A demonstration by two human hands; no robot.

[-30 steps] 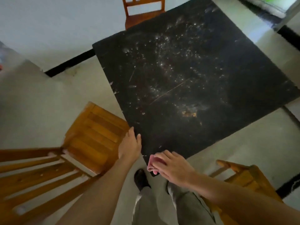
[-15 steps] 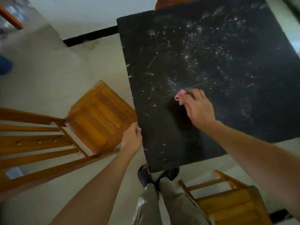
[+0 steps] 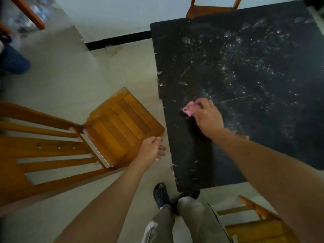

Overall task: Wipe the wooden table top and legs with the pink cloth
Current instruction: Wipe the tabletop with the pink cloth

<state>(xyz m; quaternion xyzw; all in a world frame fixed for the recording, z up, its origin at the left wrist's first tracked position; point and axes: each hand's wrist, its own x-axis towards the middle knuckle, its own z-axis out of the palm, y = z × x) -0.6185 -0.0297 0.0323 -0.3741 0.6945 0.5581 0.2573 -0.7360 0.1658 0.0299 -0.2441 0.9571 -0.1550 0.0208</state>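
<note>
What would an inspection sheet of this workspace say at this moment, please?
Surface: table top is dark, scratched and speckled with pale marks.
Job's things: pink cloth lies bunched on the top near its left edge; table legs hidden.
Clutter: nothing seen.
Grippers: right hand grips the cloth against the top; left hand is open, holding nothing, beside the table edge.
Cables: nothing seen.
Surroundings: left chair, near chair and far chair, all wooden, on a pale floor.
</note>
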